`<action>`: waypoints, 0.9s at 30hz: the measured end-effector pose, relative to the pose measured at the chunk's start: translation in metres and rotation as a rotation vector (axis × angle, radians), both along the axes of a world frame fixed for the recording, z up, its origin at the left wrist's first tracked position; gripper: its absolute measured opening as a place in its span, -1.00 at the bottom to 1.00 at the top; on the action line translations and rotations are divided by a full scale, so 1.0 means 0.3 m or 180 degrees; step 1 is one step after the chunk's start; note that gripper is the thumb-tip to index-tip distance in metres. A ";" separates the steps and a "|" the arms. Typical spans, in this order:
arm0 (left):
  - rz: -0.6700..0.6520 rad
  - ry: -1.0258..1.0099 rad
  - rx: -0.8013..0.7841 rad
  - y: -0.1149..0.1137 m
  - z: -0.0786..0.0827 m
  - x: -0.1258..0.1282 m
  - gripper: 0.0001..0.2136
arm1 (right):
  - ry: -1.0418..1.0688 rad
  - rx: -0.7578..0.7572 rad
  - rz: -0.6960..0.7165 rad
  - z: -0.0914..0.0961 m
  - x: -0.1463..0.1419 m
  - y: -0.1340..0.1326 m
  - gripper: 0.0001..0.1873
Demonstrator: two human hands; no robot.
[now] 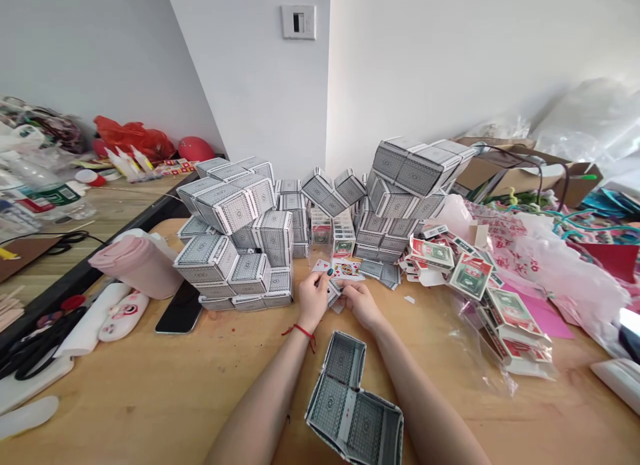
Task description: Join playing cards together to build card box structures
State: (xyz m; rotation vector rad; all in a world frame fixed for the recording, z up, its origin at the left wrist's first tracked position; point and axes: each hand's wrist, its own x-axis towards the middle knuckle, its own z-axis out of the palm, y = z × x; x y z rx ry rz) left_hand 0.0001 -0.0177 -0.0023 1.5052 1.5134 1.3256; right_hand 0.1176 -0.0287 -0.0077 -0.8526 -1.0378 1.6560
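Above the middle of the wooden table, my left hand [313, 298] and my right hand [361, 304] pinch a grey-patterned playing card [333, 293] between them. Its far edge lies close to loose face-up playing cards [349, 270]. Between my forearms rests an L-shaped block of joined card-back boxes [337, 392]. Stacks of similar boxes stand beyond my hands, a left stack [220, 252] and a right stack [397, 205]. A V-shaped block [327, 192] sits between them, above upright card packs [333, 232]. My fingers partly cover the held card.
Opened card cartons [473, 275] and clear plastic wrap lie to the right, beside white plastic bags [560, 258]. On the left are a phone [179, 310], a pink cloth roll [137, 265] and black scissors [43, 348]. A wall [260, 85] rises behind the table.
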 end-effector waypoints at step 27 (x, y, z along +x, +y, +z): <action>0.0027 0.0930 0.1106 -0.025 -0.019 0.004 -0.87 | -0.2387 0.1560 -0.1494 -0.023 0.035 -0.003 -0.84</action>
